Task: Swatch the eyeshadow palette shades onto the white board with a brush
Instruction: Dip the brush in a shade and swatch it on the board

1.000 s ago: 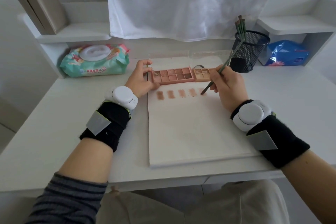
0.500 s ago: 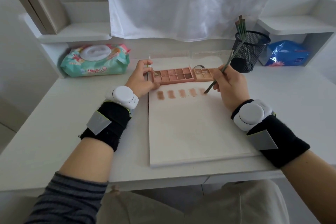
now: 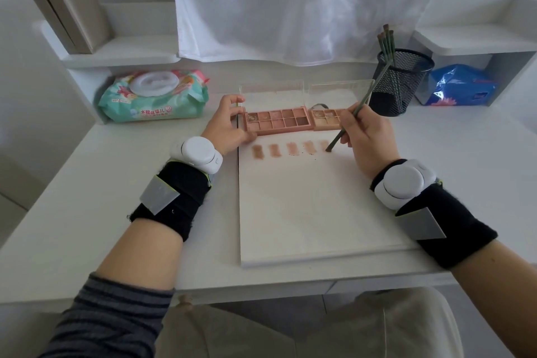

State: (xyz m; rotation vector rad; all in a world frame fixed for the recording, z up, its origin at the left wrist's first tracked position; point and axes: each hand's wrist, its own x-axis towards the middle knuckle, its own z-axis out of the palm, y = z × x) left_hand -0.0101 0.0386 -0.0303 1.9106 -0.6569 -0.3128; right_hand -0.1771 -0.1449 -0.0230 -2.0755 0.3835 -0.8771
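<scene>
Green and slender, the stiff, light makeup brush is pinched mid-handle by the right hand, its tip below the grip touching the flat white board. Left hand grips the fragile pink plastic eyeshadow palette.

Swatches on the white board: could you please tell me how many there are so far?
5, in one row below the palette: at, and a fifth beside the brush tip.

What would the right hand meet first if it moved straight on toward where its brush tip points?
Probably the fifth swatch on the white board: the right hand aims the brush tip at it, seemingly touching.
</scene>
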